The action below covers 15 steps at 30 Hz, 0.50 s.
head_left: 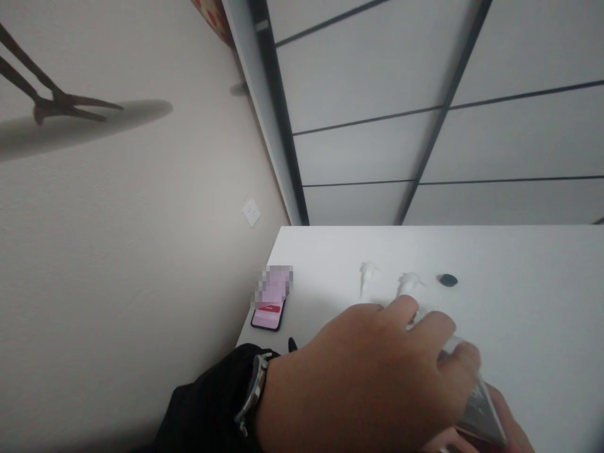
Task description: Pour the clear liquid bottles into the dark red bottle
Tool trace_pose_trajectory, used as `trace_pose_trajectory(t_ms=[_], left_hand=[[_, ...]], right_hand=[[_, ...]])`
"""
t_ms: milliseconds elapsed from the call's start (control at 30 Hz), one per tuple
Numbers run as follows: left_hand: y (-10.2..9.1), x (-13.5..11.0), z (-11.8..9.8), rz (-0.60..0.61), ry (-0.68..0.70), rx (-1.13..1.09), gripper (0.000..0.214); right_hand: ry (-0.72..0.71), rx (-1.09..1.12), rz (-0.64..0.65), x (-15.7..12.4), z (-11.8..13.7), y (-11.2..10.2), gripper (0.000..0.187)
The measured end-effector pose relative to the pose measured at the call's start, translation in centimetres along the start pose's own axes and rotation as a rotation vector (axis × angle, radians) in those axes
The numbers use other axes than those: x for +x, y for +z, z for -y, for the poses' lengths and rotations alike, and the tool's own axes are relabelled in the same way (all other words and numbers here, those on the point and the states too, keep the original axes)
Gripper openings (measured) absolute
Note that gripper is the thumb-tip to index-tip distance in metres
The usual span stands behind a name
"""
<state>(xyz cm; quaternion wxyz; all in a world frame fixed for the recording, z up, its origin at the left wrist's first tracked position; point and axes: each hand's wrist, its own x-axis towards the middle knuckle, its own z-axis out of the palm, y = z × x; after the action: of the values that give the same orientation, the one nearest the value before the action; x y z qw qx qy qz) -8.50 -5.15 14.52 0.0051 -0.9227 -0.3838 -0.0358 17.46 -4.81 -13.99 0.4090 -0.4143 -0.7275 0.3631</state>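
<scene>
My left hand [363, 371], with a metal-band wristwatch [255, 393] and a black sleeve [207, 402], reaches across a white table [528, 283]. Its fingers curl over a clear, shiny plastic packet [476, 402] at the lower right. My right hand [507, 421] shows only in part at the bottom edge, against the packet, and its grip is hidden. Just past my left fingers lie several small white scraps [387, 280] and a dark oval piece [448, 280].
A smartphone [268, 318] with a pink, blurred screen lies near the table's left edge, with a small black item [292, 345] close by. A beige wall [141, 251] with a white socket plate [251, 212] runs along that side. Grey panelled cabinetry [377, 126] stands beyond the table.
</scene>
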Motion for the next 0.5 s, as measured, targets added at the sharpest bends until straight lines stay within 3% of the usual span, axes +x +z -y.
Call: trace_pose_trajectory(t_ms=[200, 500], left_hand=[[-0.7, 0.8, -0.2, 0.061, -0.032, 0.036, 0.045], [-1.9, 2.3, -0.2, 0.163, 0.017, 0.137, 0.056]], right_hand=[[-0.005, 0.068, 0.053, 1.4, 3.5, 0.3, 0.07], [-0.031, 0.222, 0.078, 2.6, 4.4, 0.3, 0.079]])
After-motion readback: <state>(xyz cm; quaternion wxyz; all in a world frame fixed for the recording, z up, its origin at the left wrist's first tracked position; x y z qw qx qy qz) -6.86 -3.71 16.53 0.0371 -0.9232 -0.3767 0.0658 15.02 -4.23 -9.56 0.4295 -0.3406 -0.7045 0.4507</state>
